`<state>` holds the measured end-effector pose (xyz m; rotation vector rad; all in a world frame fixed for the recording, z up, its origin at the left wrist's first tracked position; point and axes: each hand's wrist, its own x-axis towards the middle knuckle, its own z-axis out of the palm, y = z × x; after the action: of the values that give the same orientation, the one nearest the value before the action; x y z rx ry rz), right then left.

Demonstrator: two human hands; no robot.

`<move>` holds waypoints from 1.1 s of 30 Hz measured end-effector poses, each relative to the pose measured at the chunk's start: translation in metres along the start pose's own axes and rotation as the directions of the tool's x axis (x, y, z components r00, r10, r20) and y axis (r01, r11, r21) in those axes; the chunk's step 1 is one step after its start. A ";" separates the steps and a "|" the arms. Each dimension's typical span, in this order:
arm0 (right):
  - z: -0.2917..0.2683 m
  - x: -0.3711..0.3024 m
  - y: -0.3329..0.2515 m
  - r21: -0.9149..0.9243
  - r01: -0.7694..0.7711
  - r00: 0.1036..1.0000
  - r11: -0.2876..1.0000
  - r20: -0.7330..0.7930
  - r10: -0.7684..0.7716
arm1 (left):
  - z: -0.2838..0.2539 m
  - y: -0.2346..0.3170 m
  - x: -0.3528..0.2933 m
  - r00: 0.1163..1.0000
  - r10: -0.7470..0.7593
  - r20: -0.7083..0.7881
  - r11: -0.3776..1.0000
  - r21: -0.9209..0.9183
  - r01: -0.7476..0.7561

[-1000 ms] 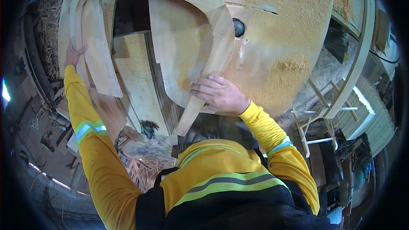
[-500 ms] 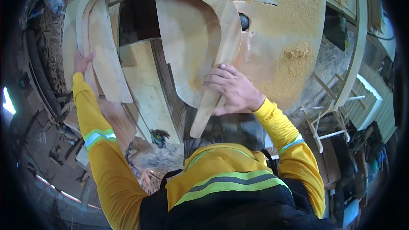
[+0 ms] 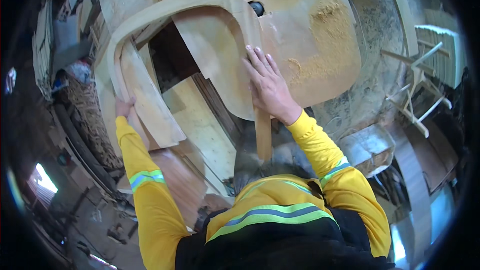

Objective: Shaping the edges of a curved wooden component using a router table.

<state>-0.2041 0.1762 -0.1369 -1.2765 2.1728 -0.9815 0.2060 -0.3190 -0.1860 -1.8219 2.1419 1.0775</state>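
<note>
A U-shaped curved wooden frame (image 3: 172,6) lies over a sawdust-covered wooden worktop (image 3: 322,87), its two arms pointing back to me. My left hand (image 3: 124,107) grips its left arm, the thumb showing on top and the other fingers mostly hidden beneath. My right hand (image 3: 270,84) rests flat on the right arm, fingers stretched forward along the wood and the thumb hidden. Past my right hand, the tapered end of that arm reaches over the worktop's near edge. A dark round part (image 3: 256,8) sits in an opening in the worktop, close to the frame's outer right bend.
Heaped sawdust (image 3: 330,25) covers part of the worktop. Pale boards (image 3: 200,125) lie beneath and between the frame's arms. A slim wooden stand (image 3: 420,87) and a dusty block (image 3: 369,148) are on the right. Wood scraps (image 3: 90,105) pile up at the left.
The whole view has shifted and turned. My right hand has gone from wrapping the frame's right arm to lying flat on it. My left hand keeps its grip on the left arm.
</note>
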 end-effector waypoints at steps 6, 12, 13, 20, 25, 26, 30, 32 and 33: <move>0.044 -0.008 -0.005 -0.180 -0.193 0.957 0.965 -0.250 0.145 | 0.033 0.050 -0.008 0.999 0.019 0.035 0.997 0.070 -0.021; 0.044 0.000 -0.013 -0.212 -0.158 0.951 0.965 -0.294 0.091 | 0.004 0.036 -0.008 1.000 -0.011 0.017 0.998 0.063 0.010; 0.045 0.000 -0.011 -0.211 -0.168 0.948 0.963 -0.301 0.100 | 0.008 0.037 -0.007 1.000 -0.011 0.016 0.998 0.054 0.010; 0.046 0.009 -0.004 -0.248 -0.133 0.952 0.960 -0.300 0.055 | 0.009 0.035 -0.005 0.997 0.068 0.022 0.998 0.010 -0.068; 0.045 0.019 0.004 -0.295 -0.135 0.956 0.946 -0.289 0.046 | 0.022 0.046 -0.010 0.995 0.067 0.071 0.997 -0.033 -0.065; 0.044 0.021 0.006 -0.302 -0.121 0.955 0.946 -0.297 0.027 | 0.021 0.047 -0.011 0.995 0.069 0.069 0.997 -0.034 -0.067; 0.044 0.028 0.008 -0.301 -0.099 0.953 0.948 -0.303 0.003 | 0.022 0.043 -0.010 0.998 0.068 0.017 0.998 -0.009 -0.068; 0.046 0.034 0.007 -0.306 -0.087 0.955 0.948 -0.298 -0.008 | 0.015 0.035 -0.009 0.998 0.066 0.012 0.998 -0.015 -0.066; 0.047 0.038 0.006 -0.309 -0.077 0.955 0.948 -0.297 -0.019 | 0.009 0.031 -0.004 0.995 0.093 0.046 0.995 0.022 -0.094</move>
<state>-0.1941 0.1282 -0.1731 -1.2967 2.6630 -0.8823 0.1759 -0.3102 -0.1774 -1.6859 2.2240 1.0964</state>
